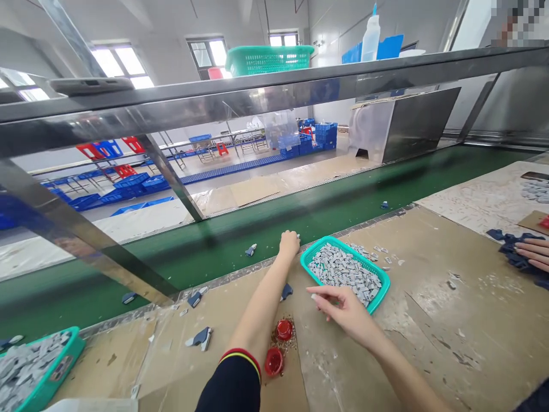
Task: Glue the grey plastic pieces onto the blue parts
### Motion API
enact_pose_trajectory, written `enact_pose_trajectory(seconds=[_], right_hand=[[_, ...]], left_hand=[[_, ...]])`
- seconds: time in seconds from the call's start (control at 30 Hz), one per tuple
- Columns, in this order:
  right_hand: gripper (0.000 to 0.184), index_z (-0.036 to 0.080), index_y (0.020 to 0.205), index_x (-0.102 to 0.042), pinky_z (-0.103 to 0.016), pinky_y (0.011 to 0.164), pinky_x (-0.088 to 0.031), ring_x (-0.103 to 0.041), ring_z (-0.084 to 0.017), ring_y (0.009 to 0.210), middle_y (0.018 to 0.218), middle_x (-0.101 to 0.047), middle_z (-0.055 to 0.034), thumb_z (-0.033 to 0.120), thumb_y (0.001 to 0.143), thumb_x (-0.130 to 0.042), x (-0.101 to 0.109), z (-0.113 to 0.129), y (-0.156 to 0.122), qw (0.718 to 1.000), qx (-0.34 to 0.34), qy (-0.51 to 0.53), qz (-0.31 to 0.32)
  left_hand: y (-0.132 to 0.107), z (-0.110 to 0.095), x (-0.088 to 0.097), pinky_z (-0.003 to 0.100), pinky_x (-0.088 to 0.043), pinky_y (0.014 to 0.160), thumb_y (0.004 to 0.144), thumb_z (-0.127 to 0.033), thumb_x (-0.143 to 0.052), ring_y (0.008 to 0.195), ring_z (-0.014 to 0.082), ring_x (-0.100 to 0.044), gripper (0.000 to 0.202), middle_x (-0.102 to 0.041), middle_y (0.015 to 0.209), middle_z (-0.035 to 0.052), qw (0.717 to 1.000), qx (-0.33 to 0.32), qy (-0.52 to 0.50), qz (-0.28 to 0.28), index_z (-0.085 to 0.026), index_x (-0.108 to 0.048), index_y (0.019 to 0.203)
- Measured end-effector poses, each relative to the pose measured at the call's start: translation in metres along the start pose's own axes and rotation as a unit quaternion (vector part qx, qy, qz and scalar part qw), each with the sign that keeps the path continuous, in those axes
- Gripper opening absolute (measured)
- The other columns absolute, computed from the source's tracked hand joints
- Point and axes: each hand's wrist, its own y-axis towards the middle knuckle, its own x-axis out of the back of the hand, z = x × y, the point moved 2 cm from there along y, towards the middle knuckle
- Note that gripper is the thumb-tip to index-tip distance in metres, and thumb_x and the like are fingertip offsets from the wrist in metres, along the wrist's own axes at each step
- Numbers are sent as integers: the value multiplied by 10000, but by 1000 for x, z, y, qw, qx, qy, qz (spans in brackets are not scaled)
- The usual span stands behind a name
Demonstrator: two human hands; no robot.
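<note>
My left hand [289, 244] rests curled at the near edge of the green conveyor belt [206, 260], and I cannot tell whether its fingers hold a small piece. My right hand [345, 312] hangs open, just off the near rim of a teal plastic tray [358, 254] heaped with small grey pieces. Loose grey bits lie beyond that tray. Two red caps [284, 329] sit on the cardboard-covered bench [429, 309] below my left forearm. Several blue-and-white moulded pieces [200, 338] are scattered nearby.
A co-worker's hand [532, 254] lies on dark blue pieces at the right. Another teal tray [45, 366] stands at lower left. A steel shelf rail [274, 94] spans above the belt, carrying a green basket [269, 60] and a plastic bottle [370, 39]. Blue crates stand beyond.
</note>
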Motion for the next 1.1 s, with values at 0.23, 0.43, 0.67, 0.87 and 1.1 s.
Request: enact_pose_trajectory(seconds=[0.23, 0.43, 0.67, 0.87, 1.1], right_hand=[[340, 138, 748, -655, -276, 592, -476, -624, -178, 630, 673, -676, -65, 462, 668, -722, -27, -34, -8, 998, -61, 5, -27], [367, 140, 723, -654, -302, 616, -486, -638, -203, 653, 681, -690, -86, 492, 650, -723, -49, -44, -8, 997, -78, -15, -19], [381, 142, 730, -645, -319, 657, -499, -650, -211, 678, 715, -698, -101, 513, 671, -705, -65, -48, -7, 997, -74, -16, -22], [422, 136, 743, -653, -309, 663, -492, -641, -206, 686, 735, -699, -103, 543, 647, -716, -66, -45, -9, 996, -84, -7, -5], [401, 140, 796, -643, -222, 531, -385, -541, -119, 579, 699, -667, -51, 506, 659, -735, -63, -2, -30, 985, -142, 94, 35]], left_hand=[[-57, 16, 54, 413, -481, 851, 854, -322, -558, 970, 194, -590, 271, -613, 1082, 90, 982, 41, -185, -21, -137, -594, 1049], [-194, 32, 123, 357, -481, 877, 740, -392, -667, 973, 220, -634, 359, -684, 1020, 110, 927, 65, -365, -59, -158, -626, 1010], [-332, 55, 112, 274, -524, 795, 573, -262, -810, 851, 189, -676, 340, -719, 863, 69, 764, 258, -534, -255, -151, -620, 832], [-358, 45, 87, 298, -525, 841, 569, -236, -814, 918, 218, -668, 396, -721, 918, 98, 709, 291, -570, -296, -141, -624, 902], [-336, 15, 81, 359, -520, 875, 625, -206, -772, 959, 248, -654, 341, -708, 980, 113, 766, 233, -540, -260, -144, -648, 937]])
